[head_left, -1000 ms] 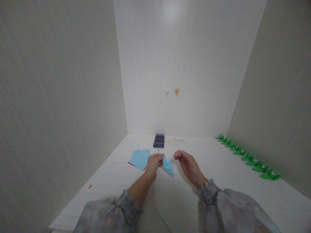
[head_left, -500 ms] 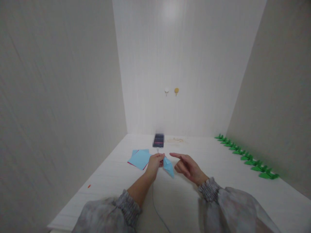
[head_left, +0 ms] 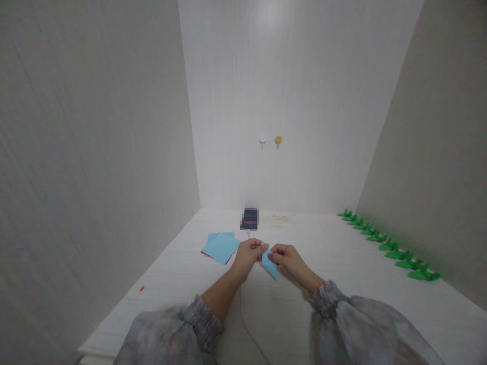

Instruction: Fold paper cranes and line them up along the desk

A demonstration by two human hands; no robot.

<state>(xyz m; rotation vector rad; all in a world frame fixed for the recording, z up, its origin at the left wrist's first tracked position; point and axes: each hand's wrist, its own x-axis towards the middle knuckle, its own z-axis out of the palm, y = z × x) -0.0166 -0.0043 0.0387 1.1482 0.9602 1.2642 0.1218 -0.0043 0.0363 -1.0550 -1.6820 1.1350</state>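
A small folded piece of light blue origami paper (head_left: 270, 266) is held up between my two hands, above the middle of the table. My left hand (head_left: 248, 256) pinches its upper left part between thumb and fingers. On its right edge, the thumb and fingers of my right hand (head_left: 285, 257) are closed as well. The paper's pointed lower end hangs down between the hands, and fingers cover its upper end. Left of my left hand lies a stack of blue square paper sheets (head_left: 219, 248), with red edges showing beneath.
Behind the hands, a phone (head_left: 249, 219) stands with a white cable (head_left: 247, 327) running toward me. A row of several green folded paper figures (head_left: 388, 245) lines the right wall. A small orange-red scrap (head_left: 142, 288) lies at left. Two hooks (head_left: 278, 140) are on the back wall.
My right hand, which was apart with its index finger stretched out, has moved left and closed on the blue paper. The paper now shows a narrower shape. My left hand keeps its pinch.
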